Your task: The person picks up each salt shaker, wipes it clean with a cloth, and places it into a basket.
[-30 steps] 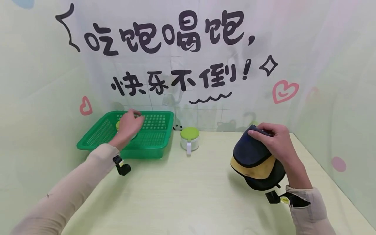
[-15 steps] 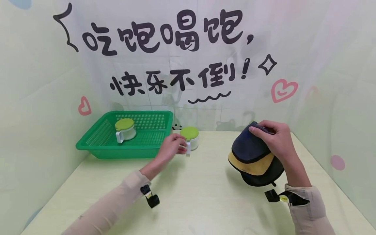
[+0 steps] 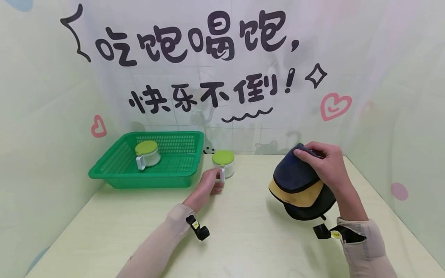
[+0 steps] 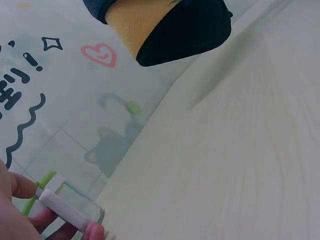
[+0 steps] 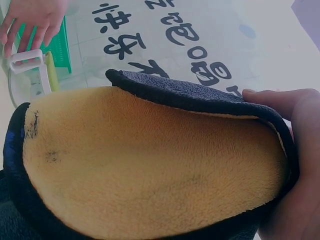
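My left hand (image 3: 208, 183) is at the white handle of a glass jar (image 3: 227, 168) with a green lid, beside the basket. In the left wrist view the fingers lie round the jar's handle (image 4: 65, 210), some behind it and one fingertip at its lower end. My right hand (image 3: 326, 162) holds a folded plush cloth (image 3: 295, 170) by its top, thumb in front. One face of the cloth is navy, the other yellow (image 5: 150, 160), with black edging and a few dark stains. It hangs tilted above the table at the right.
A green plastic basket (image 3: 149, 181) stands at the back left. Inside it sits another green-lidded jar (image 3: 147, 154) with a white handle. A printed curtain (image 3: 243, 135) runs behind the pale wooden table (image 3: 250, 231).
My left hand has come out of the basket, where a jar now stands in view, and moved right to the other jar's handle. My right hand and the cloth stay nearly still.
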Action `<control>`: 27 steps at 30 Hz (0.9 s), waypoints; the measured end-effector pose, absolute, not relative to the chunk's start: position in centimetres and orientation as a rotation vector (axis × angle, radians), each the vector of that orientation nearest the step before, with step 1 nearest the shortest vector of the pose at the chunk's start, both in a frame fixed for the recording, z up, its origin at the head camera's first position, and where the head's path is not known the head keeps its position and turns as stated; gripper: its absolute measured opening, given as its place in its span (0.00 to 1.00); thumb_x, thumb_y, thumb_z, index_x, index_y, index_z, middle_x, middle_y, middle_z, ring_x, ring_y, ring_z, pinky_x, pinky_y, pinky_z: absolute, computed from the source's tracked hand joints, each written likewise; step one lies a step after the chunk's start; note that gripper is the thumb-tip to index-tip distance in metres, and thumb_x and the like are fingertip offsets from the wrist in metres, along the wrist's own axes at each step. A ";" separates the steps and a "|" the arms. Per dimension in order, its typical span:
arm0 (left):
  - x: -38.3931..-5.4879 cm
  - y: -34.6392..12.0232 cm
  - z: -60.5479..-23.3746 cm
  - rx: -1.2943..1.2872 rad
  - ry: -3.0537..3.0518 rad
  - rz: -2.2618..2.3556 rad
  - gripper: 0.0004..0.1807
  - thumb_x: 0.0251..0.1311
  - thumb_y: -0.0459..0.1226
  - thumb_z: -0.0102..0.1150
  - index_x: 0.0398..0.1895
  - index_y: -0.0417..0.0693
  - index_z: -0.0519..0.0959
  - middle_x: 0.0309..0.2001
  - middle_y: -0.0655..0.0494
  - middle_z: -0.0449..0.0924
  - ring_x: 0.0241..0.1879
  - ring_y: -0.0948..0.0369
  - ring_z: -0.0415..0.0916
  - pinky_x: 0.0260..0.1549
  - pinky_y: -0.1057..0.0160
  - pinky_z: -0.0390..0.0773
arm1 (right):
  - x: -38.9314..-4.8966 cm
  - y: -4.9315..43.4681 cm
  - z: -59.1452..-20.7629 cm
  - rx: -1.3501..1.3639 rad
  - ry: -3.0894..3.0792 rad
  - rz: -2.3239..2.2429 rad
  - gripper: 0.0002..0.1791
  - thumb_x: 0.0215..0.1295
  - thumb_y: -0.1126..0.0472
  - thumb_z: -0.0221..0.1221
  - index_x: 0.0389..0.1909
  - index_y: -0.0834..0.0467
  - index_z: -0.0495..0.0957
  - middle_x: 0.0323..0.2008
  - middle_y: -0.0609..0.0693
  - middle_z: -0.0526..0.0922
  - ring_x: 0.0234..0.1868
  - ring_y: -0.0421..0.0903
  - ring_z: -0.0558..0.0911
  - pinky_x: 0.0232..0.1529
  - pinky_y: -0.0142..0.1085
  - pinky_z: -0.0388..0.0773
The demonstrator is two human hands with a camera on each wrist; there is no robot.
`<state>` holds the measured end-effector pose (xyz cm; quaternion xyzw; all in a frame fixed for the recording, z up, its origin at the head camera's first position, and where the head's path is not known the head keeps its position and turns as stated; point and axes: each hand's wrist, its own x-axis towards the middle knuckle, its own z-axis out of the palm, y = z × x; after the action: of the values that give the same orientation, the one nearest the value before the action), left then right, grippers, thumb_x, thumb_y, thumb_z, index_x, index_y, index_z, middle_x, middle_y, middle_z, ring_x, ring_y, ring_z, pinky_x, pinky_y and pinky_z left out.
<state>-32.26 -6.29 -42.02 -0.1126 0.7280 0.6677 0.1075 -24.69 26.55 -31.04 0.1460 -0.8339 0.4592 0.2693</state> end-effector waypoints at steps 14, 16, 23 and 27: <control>-33.2 -6.9 -42.0 -0.178 1.986 2.061 0.21 0.69 0.50 0.49 0.49 0.42 0.75 0.54 0.38 0.86 0.44 0.49 0.83 0.48 0.57 0.83 | -24.5 26.3 -31.0 0.412 -2.255 1.255 0.06 0.64 0.61 0.69 0.32 0.59 0.85 0.23 0.36 0.79 0.27 0.39 0.77 0.29 0.27 0.74; -33.3 -6.9 -42.1 -0.170 1.952 2.101 0.20 0.69 0.48 0.50 0.49 0.41 0.76 0.53 0.38 0.86 0.47 0.48 0.84 0.48 0.57 0.83 | -24.5 26.3 -31.1 0.410 -2.258 1.249 0.06 0.65 0.60 0.69 0.32 0.59 0.85 0.23 0.36 0.79 0.27 0.39 0.76 0.29 0.27 0.74; -33.8 -7.4 -42.3 -0.177 1.780 2.236 0.21 0.67 0.44 0.52 0.48 0.35 0.82 0.39 0.46 0.88 0.45 0.48 0.85 0.52 0.52 0.81 | -24.6 26.3 -31.3 0.392 -2.271 1.237 0.06 0.65 0.59 0.69 0.33 0.58 0.85 0.24 0.36 0.80 0.28 0.39 0.77 0.29 0.27 0.74; -34.2 -7.7 -42.5 -0.178 1.716 2.256 0.18 0.65 0.45 0.50 0.35 0.40 0.84 0.31 0.50 0.88 0.36 0.53 0.86 0.48 0.54 0.82 | -24.7 26.3 -31.2 0.395 -2.274 1.235 0.06 0.65 0.59 0.69 0.33 0.58 0.85 0.24 0.36 0.80 0.28 0.39 0.76 0.29 0.27 0.73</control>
<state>-34.24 -7.71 -42.53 -0.0619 0.5974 0.7853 0.1501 -24.65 26.28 -31.19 0.1459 -0.8390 0.4556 0.2592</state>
